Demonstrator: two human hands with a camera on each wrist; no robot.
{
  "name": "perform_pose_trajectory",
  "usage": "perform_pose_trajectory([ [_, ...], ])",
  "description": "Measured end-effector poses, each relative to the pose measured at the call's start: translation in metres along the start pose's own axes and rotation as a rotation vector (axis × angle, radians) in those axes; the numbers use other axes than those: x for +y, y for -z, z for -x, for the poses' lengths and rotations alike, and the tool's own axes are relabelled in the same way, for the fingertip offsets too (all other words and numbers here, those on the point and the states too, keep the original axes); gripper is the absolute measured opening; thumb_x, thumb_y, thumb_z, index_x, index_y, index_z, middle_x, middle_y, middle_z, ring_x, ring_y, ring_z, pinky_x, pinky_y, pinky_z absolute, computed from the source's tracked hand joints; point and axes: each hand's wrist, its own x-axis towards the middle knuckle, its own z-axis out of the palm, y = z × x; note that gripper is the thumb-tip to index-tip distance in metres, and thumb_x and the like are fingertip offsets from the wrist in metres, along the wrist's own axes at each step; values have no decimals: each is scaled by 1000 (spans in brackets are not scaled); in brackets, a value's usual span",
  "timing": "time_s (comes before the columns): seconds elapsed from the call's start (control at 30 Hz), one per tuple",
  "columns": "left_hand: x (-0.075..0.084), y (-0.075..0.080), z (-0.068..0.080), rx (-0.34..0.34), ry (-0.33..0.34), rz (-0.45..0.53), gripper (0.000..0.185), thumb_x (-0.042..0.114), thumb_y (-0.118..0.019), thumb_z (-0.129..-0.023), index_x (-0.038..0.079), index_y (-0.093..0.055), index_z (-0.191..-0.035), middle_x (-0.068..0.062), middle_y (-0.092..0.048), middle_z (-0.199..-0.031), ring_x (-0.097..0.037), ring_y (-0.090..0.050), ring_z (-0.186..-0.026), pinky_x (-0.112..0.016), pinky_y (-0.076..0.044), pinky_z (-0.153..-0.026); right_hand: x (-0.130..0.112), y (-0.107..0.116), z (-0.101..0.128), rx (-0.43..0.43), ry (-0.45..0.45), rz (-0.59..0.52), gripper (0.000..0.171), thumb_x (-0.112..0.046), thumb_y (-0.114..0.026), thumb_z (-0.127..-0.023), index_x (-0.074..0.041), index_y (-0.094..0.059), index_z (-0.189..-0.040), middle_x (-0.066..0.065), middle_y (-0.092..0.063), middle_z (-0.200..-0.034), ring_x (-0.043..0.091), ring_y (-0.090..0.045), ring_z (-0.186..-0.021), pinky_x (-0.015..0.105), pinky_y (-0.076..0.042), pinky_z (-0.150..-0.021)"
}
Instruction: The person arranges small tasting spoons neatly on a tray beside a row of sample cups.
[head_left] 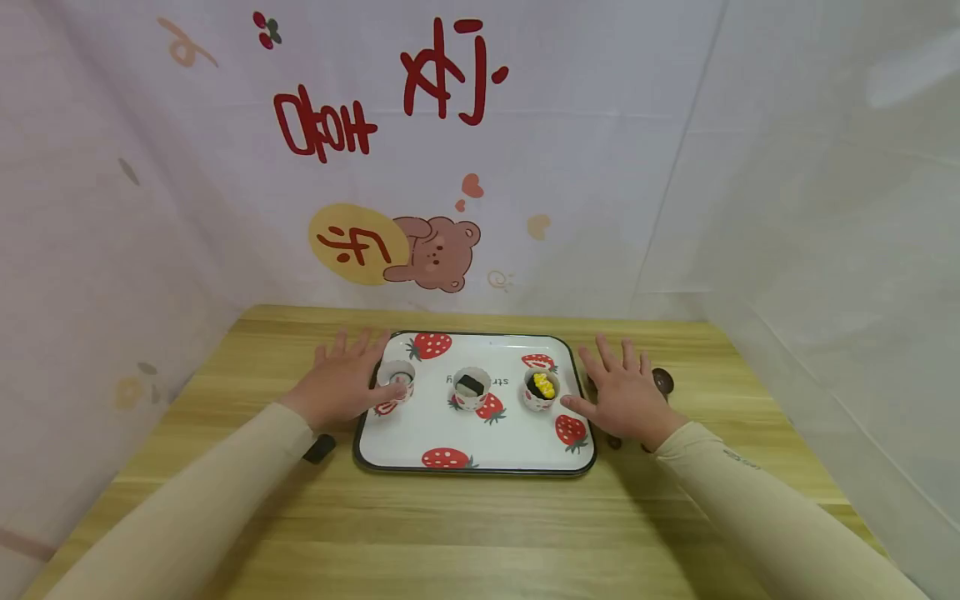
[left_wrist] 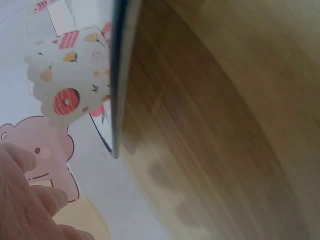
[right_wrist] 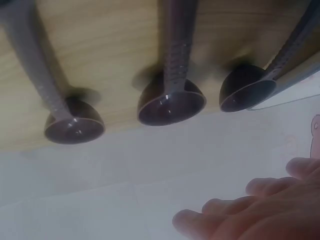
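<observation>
A: Left hand (head_left: 347, 382), fingers?
B: Spread and straight, gripping nothing. The thumb overlaps the left cup (head_left: 390, 369) in the head view; contact cannot be told.
A: Right hand (head_left: 626, 396)?
B: Fingers fanned out, likewise gripping nothing. The thumb reaches over the tray's right edge, just beside the right cup (head_left: 542, 406).
A: Cups, total?
B: 3, white paper, printed, scalloped rims, standing in a row on the tray (head_left: 510, 442). Left: a pale, pinkish piece, partly hidden. Middle cup (head_left: 472, 402): 1 piece, black and pale. Right: 1 piece, black, yellow topping.
A: Tray?
B: 1, white, dark rim, strawberry print, on the wood-grain tabletop (head_left: 435, 533) between the hands.
A: Beside it?
B: 3 dark scoops (right_wrist: 172, 107) at the right hand, long handles, round bowls. 1 black item (head_left: 320, 449) near the left wrist, kind unclear.
A: Outermost?
B: 2 pale sleeves (head_left: 202, 500); white cloth (head_left: 585, 100) behind, bearing red characters and 1 bear print (head_left: 438, 254).
</observation>
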Motion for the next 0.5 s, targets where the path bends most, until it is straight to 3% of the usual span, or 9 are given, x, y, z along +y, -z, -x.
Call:
perform_pose_trajectory([
  [0.5, -9, -3, 9, -13, 10, -9, 111, 83, -54, -90, 14, -19, -170, -25, -15, -175, -65, -9, -155, -86, -9, -116, 1, 3, 5, -11, -12, -32, 99, -70, -62, -95, -10, -29, -167, 26, -17, -174, 64, -11, -155, 84, -15, -117],
])
